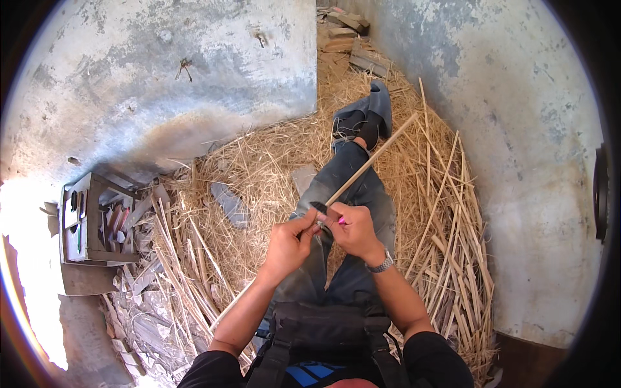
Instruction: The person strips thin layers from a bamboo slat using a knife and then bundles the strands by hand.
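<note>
A long, pale wooden stick [372,160] slants across my lap, from beyond my right shin back under my left forearm. My left hand [289,244] is closed around it above my thighs, thumb and forefinger pinched together. Right beside it, my right hand [352,229] is closed on a small knife; its dark blade [318,207] lies against the stick and a bit of pink handle [342,220] shows between the fingers. The two hands nearly touch. The exact contact of the blade with the wood is hidden by my fingers.
My outstretched legs [336,174] rest on a thick layer of straw shavings [265,161]. Long split sticks [446,239] lie in a pile to the right, more [194,258] to the left. A small wooden stand [97,220] with tools is at far left. Worn walls [517,129] enclose the spot.
</note>
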